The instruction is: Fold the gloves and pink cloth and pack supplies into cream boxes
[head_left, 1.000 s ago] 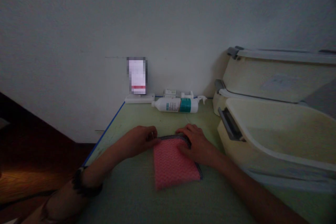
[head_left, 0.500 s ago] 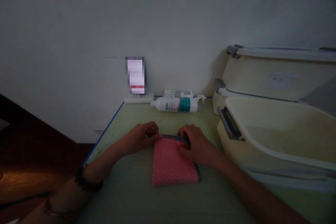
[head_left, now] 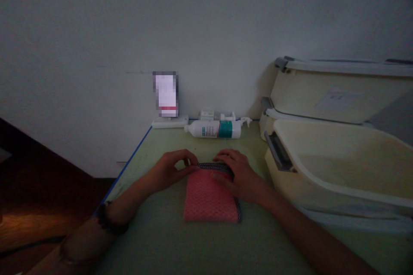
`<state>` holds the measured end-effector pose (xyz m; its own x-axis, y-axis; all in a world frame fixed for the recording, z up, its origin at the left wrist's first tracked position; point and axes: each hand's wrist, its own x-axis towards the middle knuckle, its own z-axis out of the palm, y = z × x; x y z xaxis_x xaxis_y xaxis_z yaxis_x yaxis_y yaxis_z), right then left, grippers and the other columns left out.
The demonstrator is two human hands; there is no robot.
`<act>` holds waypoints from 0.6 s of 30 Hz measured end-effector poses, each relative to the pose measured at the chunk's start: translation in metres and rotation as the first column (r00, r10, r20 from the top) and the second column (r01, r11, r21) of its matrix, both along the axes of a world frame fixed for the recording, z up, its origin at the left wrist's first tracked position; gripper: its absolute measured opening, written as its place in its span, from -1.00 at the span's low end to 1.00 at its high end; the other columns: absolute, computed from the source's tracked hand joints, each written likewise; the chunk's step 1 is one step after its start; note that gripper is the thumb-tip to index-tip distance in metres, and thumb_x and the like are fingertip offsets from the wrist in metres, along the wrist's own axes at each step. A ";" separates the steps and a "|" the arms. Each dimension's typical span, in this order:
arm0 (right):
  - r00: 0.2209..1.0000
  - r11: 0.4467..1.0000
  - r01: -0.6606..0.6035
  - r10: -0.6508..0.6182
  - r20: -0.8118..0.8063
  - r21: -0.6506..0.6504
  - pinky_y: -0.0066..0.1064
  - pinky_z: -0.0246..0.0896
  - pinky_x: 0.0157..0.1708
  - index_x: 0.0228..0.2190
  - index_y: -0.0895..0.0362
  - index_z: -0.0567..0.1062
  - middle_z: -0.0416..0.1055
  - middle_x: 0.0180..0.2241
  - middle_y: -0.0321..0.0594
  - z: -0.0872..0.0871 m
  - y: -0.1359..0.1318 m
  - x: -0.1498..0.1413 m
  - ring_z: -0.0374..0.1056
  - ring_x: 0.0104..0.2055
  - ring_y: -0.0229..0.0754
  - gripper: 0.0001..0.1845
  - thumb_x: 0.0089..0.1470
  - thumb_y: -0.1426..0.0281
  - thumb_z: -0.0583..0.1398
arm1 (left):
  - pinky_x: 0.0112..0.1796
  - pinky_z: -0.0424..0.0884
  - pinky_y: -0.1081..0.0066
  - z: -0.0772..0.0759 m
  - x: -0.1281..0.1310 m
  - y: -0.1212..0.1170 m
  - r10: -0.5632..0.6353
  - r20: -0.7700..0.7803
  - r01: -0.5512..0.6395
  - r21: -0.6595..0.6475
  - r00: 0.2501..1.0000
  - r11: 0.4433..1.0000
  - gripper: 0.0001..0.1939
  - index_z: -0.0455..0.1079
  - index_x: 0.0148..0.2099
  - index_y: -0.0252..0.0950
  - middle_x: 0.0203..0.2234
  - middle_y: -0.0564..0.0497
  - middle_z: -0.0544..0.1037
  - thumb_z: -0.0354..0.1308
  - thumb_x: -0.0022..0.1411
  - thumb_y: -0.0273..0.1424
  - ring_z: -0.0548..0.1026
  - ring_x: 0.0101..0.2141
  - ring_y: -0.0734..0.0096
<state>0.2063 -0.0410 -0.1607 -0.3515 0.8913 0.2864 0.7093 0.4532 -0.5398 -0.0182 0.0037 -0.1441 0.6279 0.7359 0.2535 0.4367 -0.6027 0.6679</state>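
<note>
A folded pink cloth (head_left: 209,204) with black-and-white trim along its far and right edges lies flat on the green table in front of me. My left hand (head_left: 171,169) pinches the cloth's far left corner between thumb and fingers. Over the far right corner rests my right hand (head_left: 240,176). Its thumb lies across the top of the cloth, and its fingers reach over the trimmed far edge, loosely spread. The palm hides part of the right trim.
A white bottle with a teal label (head_left: 214,129) lies on its side near the wall. Behind it are a small box (head_left: 207,115) and a white spray head (head_left: 247,121). Left stands a phone (head_left: 166,94) on a white stand (head_left: 170,122). A cream bin (head_left: 272,163) with raised lid stands right.
The cloth has shifted slightly left and away from me. My right hand's fingers have loosened and stretched out over the edge, while my left hand stays at its corner.
</note>
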 end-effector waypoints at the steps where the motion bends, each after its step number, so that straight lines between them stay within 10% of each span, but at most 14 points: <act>1: 1.000 1.000 -0.007 0.007 -0.010 0.009 -0.19 -0.02 -0.02 -0.22 0.12 0.35 0.29 -0.17 -0.13 0.000 0.000 0.000 0.16 -0.07 -0.10 -0.72 -0.04 0.34 0.16 | -0.34 0.36 0.46 0.000 0.000 -0.001 -0.014 0.002 0.014 0.033 1.000 0.999 -0.88 0.34 -0.31 -0.32 -0.43 0.03 0.47 0.10 0.14 -0.36 0.42 -0.41 0.49; 18: 0.987 0.994 0.110 -0.108 -0.115 0.005 -0.22 0.09 -0.11 -0.23 0.11 0.32 0.36 -0.25 -0.16 -0.004 0.006 -0.001 0.21 -0.15 -0.11 -0.73 -0.04 0.36 0.17 | -0.36 0.37 0.44 -0.004 0.004 0.003 0.082 0.062 -0.077 -0.078 0.995 0.994 -0.86 0.35 -0.24 -0.30 -0.40 0.04 0.47 0.12 0.11 -0.41 0.40 -0.42 0.50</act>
<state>0.2058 -0.0350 -0.1644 -0.2169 0.9190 0.3292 0.6888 0.3831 -0.6155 -0.0143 0.0069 -0.1482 0.5503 0.8016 0.2335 0.4355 -0.5142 0.7389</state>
